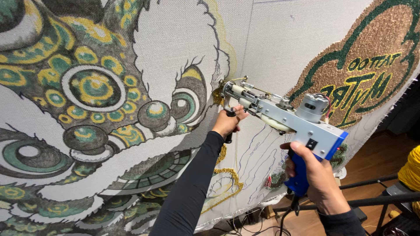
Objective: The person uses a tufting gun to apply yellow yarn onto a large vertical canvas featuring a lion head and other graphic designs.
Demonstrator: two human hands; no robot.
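Note:
A tufting gun (286,118) with a grey metal body and blue grip points left, its needle tip pressed to the stretched white cloth (271,48) at a patch of yellow tufting. My right hand (313,175) is wrapped around the blue grip at the lower right. Further forward, my left hand (228,122), in a black sleeve, grips the black front handle under the gun's nose. The cloth bears a large tufted lion-dance face (96,113) in green, yellow, grey and white, filling the left half.
A second tufted piece (363,65), brown with green edging and yellow lettering, sits at the upper right of the cloth. A yellow yarn cone (411,170) stands at the right edge by black frame bars (376,201). Cables lie on the wooden floor below.

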